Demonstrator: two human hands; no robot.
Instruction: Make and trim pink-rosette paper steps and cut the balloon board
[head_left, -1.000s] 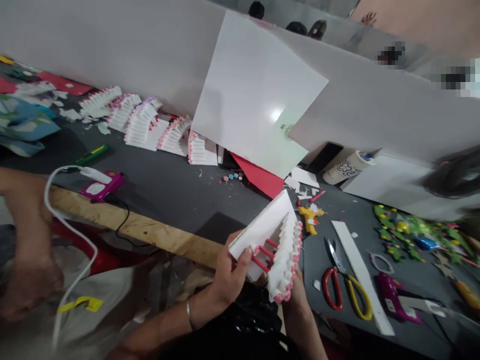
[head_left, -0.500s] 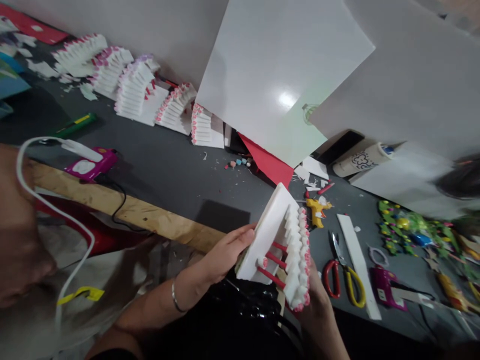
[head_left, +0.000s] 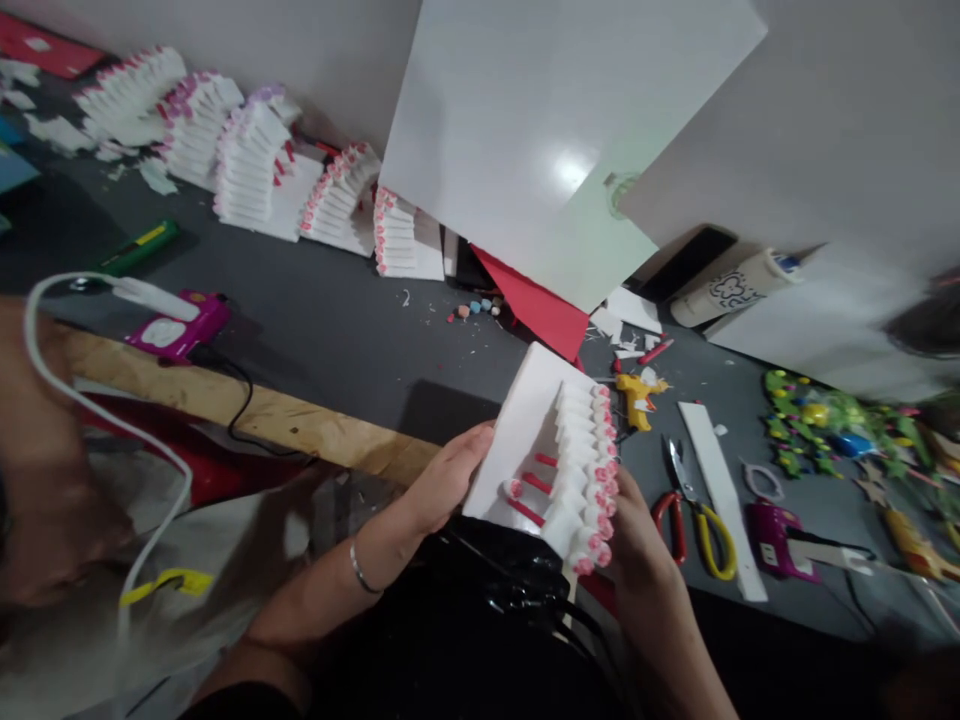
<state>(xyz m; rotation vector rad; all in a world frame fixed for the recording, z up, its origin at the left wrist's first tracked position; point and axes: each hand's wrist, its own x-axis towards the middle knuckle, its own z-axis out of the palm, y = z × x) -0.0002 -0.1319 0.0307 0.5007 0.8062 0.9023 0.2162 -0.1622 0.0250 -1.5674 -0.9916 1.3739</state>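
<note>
Between my two hands is a white foam-board staircase model (head_left: 511, 432), tilted above the table's front edge. It has a flat base, a curved row of white steps with pink-and-white rosettes along the outer side, and red posts under several steps. My left hand (head_left: 452, 480) is closed on the left edge of the base, thumb on top and other fingers underneath. At the stepped side, my right hand (head_left: 636, 535) supports the model from the right; its fingers are mostly hidden behind it.
Similar staircase models (head_left: 247, 175) line the wall. To the right lie a yellow glue gun (head_left: 639, 398), scissors (head_left: 694, 510), a white strip (head_left: 724, 500) and a purple power socket (head_left: 780, 540). A white board (head_left: 525, 120) leans behind. Another person's arm (head_left: 45, 480) is at left.
The staircase model has tipped so its base faces me more and the steps appear flatter. Both hands keep hold of it. The camera view has shifted slightly.
</note>
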